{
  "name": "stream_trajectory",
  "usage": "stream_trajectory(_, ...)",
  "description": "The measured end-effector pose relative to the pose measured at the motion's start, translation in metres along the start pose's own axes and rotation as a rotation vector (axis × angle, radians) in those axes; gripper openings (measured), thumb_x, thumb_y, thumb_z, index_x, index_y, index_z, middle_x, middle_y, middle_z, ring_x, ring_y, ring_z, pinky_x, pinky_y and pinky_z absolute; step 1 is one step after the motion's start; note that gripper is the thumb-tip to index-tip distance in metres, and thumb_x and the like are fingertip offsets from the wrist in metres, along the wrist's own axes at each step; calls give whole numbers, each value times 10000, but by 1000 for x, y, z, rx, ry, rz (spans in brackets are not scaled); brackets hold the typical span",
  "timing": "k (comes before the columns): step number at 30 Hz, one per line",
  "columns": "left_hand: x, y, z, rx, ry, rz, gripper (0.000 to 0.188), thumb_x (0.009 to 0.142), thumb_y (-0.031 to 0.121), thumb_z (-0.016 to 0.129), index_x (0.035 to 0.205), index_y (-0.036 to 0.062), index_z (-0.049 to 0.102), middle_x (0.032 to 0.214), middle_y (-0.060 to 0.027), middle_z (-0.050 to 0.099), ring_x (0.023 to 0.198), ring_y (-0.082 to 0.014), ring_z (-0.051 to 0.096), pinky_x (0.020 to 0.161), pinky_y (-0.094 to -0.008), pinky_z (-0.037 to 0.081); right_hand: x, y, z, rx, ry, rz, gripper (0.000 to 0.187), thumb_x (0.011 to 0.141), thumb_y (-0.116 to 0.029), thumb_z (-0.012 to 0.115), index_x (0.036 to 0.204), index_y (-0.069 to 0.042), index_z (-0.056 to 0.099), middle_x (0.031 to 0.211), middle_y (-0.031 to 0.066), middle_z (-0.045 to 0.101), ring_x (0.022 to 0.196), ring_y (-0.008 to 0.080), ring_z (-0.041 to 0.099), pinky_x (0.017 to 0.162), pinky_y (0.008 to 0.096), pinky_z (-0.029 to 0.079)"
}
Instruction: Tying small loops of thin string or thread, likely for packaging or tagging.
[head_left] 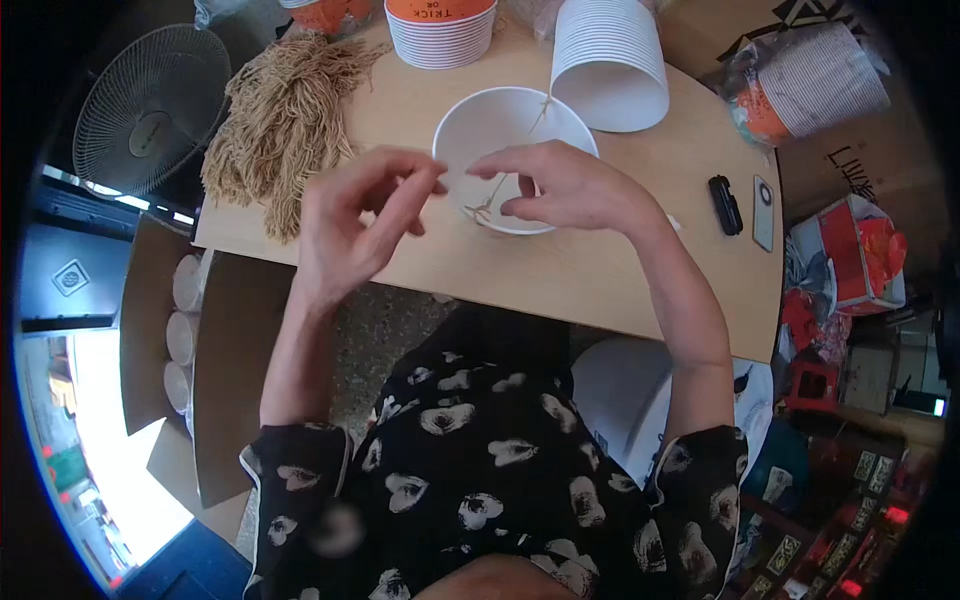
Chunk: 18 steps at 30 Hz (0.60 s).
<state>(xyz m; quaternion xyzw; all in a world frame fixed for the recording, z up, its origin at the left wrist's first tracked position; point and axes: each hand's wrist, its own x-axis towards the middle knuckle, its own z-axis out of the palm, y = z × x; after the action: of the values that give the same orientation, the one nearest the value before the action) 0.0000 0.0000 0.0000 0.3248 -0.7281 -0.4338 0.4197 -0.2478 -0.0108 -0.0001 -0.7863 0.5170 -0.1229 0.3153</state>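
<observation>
A white paper bucket point(460, 125) stands mouth-up near the middle of the tan table. A thin tan cord point(541, 116) hangs from its far rim, and more cord lies loosely inside near the front wall. At the bucket's left side is my left hand point(365, 210), thumb and forefinger pinched together; whatever they hold is too small to make out. My right hand point(580, 188) hovers over the bucket's near right part, its thumb and forefinger apart, with the cord passing behind the gap between them. A large bundle of tan cords point(285, 125) lies to the left.
Nested white buckets point(610, 70) lie sideways behind the bucket; an orange-and-white stack point(440, 35) stands at the back. A black handheld tool point(725, 205) and slim silver device point(763, 213) rest at right. Bagged buckets point(815, 85), a fan point(150, 110) and a cardboard box point(235, 370) surround the table.
</observation>
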Motion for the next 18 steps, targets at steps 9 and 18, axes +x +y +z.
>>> stream_trajectory(9, 50, -14, -11, -10, -323, -161, 220, 979, 137, 554, 1057, -36, 664, 925, -63, 714, 674, -78, 676, 547, -215, 490, -8, -14, 2, 127, 72, 21, 168, 833, -123, 676, 944, 1, 693, 772, 82, 690, 715, 190, 647, 681, 323, 508)
stream_trajectory(18, 62, -16, -3, -226, -692, -406, 268, 963, 108, 558, 1169, -53, 616, 1001, -79, 707, 679, -90, 675, 572, -193, 491, -35, -25, 12, 282, 427, 48, 86, 884, -42, 653, 949, 10, 673, 742, 32, 649, 635, 61, 546, 598, 244, 467)
